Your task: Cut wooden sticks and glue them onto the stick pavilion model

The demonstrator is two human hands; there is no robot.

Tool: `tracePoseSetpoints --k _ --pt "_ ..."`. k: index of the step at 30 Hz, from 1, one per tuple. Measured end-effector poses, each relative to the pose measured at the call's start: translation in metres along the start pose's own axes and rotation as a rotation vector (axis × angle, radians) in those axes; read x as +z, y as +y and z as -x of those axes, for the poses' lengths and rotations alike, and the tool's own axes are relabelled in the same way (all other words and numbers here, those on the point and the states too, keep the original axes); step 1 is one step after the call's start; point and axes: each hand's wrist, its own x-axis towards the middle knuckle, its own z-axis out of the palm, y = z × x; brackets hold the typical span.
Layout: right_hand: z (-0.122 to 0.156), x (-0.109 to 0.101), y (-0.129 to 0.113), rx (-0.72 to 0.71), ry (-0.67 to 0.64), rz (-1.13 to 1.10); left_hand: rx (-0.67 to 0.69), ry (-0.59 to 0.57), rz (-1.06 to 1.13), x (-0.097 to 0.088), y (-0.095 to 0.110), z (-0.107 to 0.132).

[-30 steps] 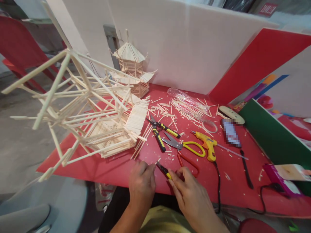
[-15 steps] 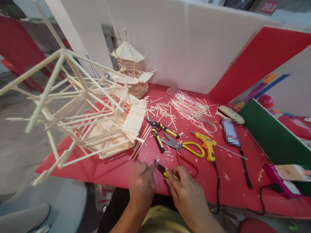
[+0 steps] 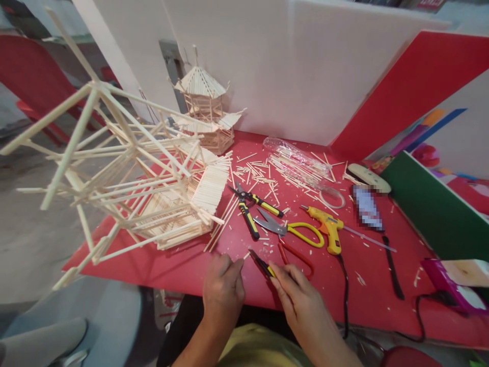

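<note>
My left hand (image 3: 222,288) is closed at the near edge of the red table, pinching a thin wooden stick (image 3: 246,256) whose pale tip pokes out toward the right; the rest of it is hidden in the fingers. In my right hand (image 3: 296,293) is a black and yellow utility knife (image 3: 262,263), its dark blade pointing up and left. A small gap separates the blade from the stick's tip. Just beyond the hands lie scissors with yellow and red handles (image 3: 305,232) and black and yellow pruning shears (image 3: 249,216).
A large stick frame (image 3: 133,148) overhangs the red table (image 3: 153,275) at left. Behind it stands a stick pagoda (image 3: 202,97). Loose sticks (image 3: 255,173) and a plastic bag of sticks (image 3: 298,160) lie farther back. A corded yellow glue gun (image 3: 328,227) rests at right.
My right hand and the knife have moved slightly right, away from my left hand. The stick's tip now shows beyond the left fingers.
</note>
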Motion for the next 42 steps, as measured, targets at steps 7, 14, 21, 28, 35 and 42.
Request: tracePoseSetpoints --k 7,14,21,28,35,42 --pt "-0.003 -0.001 0.004 -0.031 -0.084 0.034 0.012 0.005 -0.027 -0.001 0.001 0.000" --pt "-0.002 0.000 0.004 -0.029 -0.085 0.058 0.013 0.008 -0.036 -0.001 0.000 0.000" --pt "0.000 0.001 0.005 -0.054 -0.113 0.115 -0.002 -0.009 -0.048 0.000 0.001 0.002" --pt "0.000 0.007 0.006 -0.131 -0.078 0.326 -0.005 -0.026 -0.029 -0.001 0.000 0.001" --pt "0.002 0.012 0.009 -0.171 -0.085 0.455 -0.002 -0.005 -0.040 -0.001 0.003 -0.001" --pt "-0.007 0.008 0.011 -0.073 -0.183 0.174 0.005 0.002 -0.033 0.000 0.001 -0.001"
